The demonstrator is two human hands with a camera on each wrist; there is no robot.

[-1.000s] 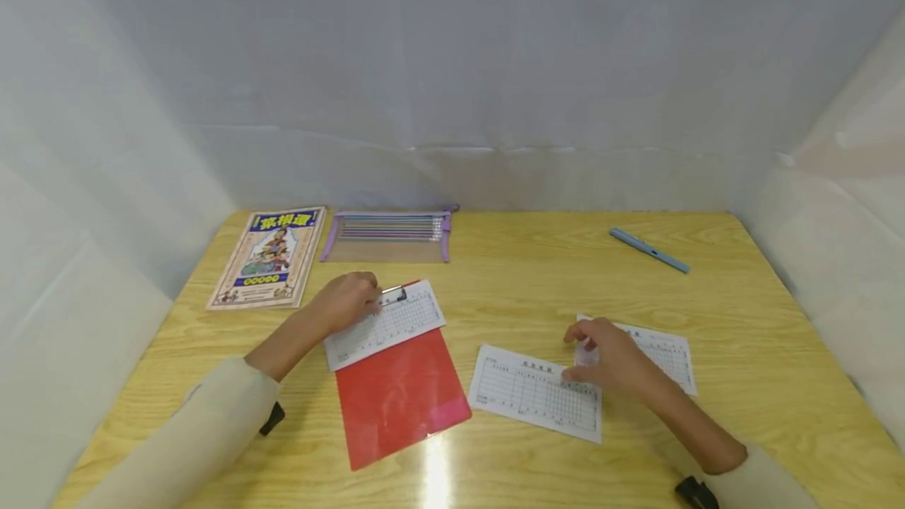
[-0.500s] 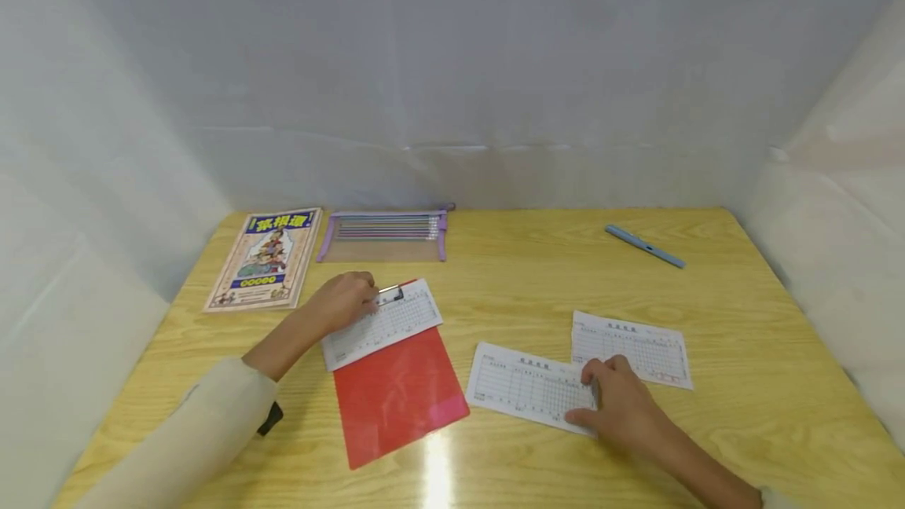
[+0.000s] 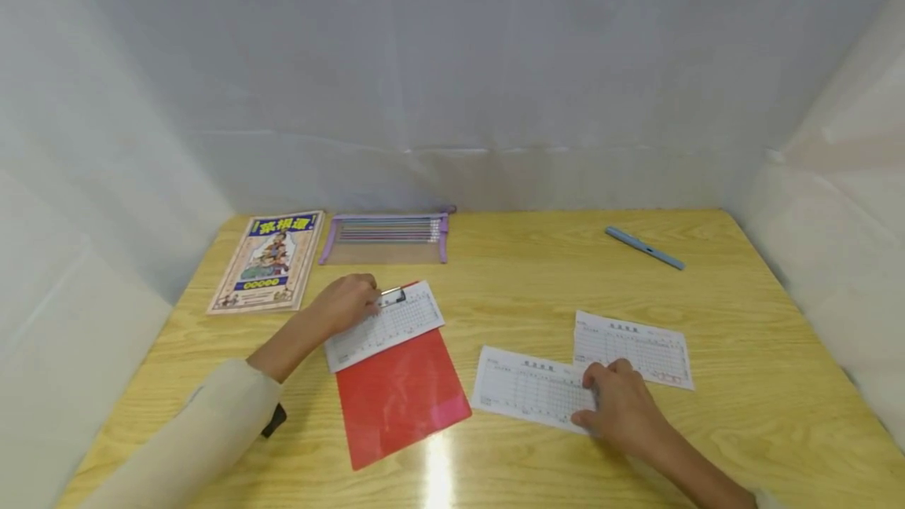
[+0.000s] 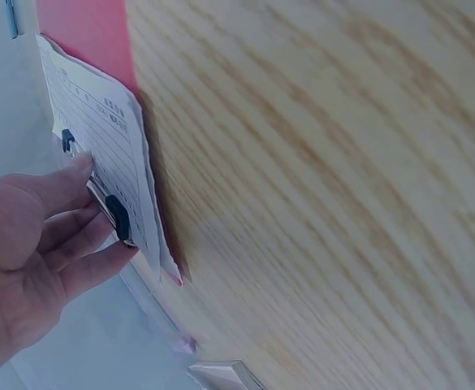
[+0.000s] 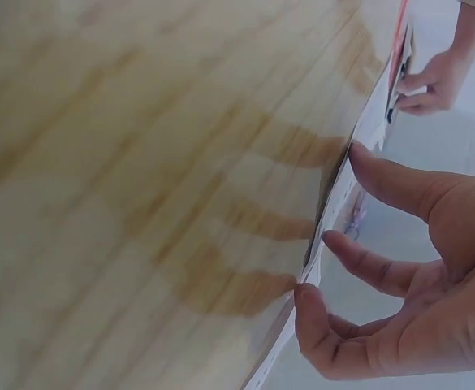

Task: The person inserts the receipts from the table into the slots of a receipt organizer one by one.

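Observation:
A red clipboard [image 3: 403,399] lies left of the middle, with printed paper forms [image 3: 385,332] across its top part. My left hand [image 3: 345,303] holds its metal clip [image 4: 107,199]; in the left wrist view the thumb presses on the clip and the fingers curl beside it. A loose printed form [image 3: 530,387] lies right of the clipboard. At its right end, my right hand [image 3: 624,407] has curled fingers and thumb on the paper, as the right wrist view also shows with the hand [image 5: 408,268]. Another form [image 3: 632,348] lies just behind that hand.
A comic-style booklet [image 3: 269,261] lies at the back left. Beside it is a clear pencil case [image 3: 385,254] with purple trim and several pencils. A blue pen [image 3: 645,247] lies at the back right. White sheeting [image 3: 452,85] surrounds the wooden table [image 3: 495,462].
My right hand has come from the farther form down to the right end of the nearer one, which has shifted hardly at all. My left hand stays on the clip.

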